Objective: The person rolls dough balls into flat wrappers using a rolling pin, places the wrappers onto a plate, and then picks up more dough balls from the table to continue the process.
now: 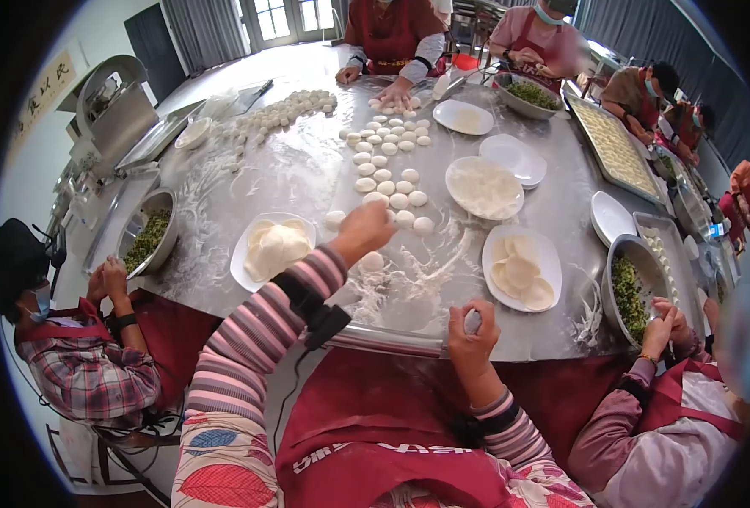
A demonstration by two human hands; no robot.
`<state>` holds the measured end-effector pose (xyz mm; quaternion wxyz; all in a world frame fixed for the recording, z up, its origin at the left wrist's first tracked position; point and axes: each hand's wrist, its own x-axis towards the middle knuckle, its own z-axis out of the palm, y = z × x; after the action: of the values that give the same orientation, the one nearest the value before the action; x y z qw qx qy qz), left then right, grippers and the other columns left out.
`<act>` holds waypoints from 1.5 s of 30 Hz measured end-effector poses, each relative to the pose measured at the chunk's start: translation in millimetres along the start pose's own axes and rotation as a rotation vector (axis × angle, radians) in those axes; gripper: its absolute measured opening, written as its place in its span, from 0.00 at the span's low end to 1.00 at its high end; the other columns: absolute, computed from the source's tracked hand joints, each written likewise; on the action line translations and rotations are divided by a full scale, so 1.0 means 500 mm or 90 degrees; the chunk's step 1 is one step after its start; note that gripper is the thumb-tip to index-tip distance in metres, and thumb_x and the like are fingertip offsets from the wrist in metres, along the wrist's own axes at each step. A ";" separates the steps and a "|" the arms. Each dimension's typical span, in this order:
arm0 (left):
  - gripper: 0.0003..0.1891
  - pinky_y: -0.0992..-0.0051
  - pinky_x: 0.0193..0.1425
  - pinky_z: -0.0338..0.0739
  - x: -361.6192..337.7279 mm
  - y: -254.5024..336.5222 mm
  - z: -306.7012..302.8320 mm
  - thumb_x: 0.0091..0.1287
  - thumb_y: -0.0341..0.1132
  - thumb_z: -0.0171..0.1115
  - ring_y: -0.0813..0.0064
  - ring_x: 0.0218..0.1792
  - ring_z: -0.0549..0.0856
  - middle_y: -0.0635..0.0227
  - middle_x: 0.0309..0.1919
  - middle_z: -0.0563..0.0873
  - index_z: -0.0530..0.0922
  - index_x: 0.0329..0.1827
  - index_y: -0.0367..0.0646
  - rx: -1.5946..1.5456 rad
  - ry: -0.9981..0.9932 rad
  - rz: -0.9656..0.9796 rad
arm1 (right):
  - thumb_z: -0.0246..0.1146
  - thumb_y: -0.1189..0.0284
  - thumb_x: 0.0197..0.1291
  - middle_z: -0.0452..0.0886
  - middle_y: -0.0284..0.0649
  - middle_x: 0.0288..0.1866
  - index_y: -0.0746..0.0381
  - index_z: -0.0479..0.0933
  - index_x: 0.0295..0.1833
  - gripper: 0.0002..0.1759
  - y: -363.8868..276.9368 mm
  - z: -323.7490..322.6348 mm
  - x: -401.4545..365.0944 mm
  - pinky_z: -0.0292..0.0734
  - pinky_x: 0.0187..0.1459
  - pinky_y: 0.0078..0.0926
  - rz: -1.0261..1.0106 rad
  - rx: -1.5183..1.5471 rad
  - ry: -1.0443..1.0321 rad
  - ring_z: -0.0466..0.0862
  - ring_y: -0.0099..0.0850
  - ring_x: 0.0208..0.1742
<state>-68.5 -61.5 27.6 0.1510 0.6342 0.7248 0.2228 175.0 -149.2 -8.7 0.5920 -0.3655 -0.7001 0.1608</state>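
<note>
My left hand (pixel 365 230) stretches over the floured table to the near end of a group of flattened white dough pieces (pixel 383 175). Its fingers point away from me and are mostly hidden, so I cannot see whether they grip a piece. One dough piece (pixel 372 262) lies apart, just below that hand. Close to the table's front edge, my right hand (pixel 474 339) is closed around what looks like a rolling pin (pixel 472 322); only its rounded grey end shows. Thin round wrappers (pixel 523 273) lie on a white plate beyond my right hand. More wrappers (pixel 278 250) are heaped on a plate to the left.
Metal bowls of chopped green filling stand at left (pixel 170 241), right (pixel 609 288) and far right (pixel 553 114). A floured plate (pixel 485 213) sits mid-table. Co-workers sit on both sides; across, a co-worker's hand (pixel 399 93) touches dough. A tray (pixel 616 182) holds rows of dumplings.
</note>
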 end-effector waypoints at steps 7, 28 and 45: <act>0.16 0.60 0.44 0.73 -0.085 -0.045 0.054 0.51 0.39 0.66 0.53 0.42 0.79 0.52 0.35 0.80 0.72 0.35 0.39 0.058 -0.032 -0.042 | 0.66 0.81 0.46 0.75 0.43 0.25 0.62 0.69 0.39 0.15 -0.001 0.001 -0.002 0.72 0.26 0.28 -0.005 -0.021 -0.005 0.78 0.40 0.23; 0.06 0.62 0.34 0.75 -0.154 0.014 0.114 0.41 0.32 0.63 0.55 0.30 0.82 0.55 0.24 0.82 0.79 0.23 0.40 -0.206 -0.130 0.087 | 0.59 0.81 0.55 0.70 0.38 0.29 0.66 0.68 0.37 0.07 0.084 0.078 0.070 0.68 0.42 0.27 0.081 -0.009 -0.070 0.71 0.30 0.31; 0.08 0.59 0.36 0.75 -0.152 -0.017 0.106 0.47 0.27 0.55 0.49 0.32 0.82 0.44 0.27 0.81 0.81 0.26 0.31 -0.147 -0.180 0.197 | 0.60 0.79 0.53 0.71 0.39 0.26 0.65 0.68 0.40 0.10 0.020 0.043 0.016 0.70 0.30 0.28 0.354 0.026 -0.029 0.72 0.31 0.24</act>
<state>-37.6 -130.4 -26.9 0.2867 0.7411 0.5606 0.2332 157.6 -132.3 -15.2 0.5166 -0.5281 -0.5826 0.3390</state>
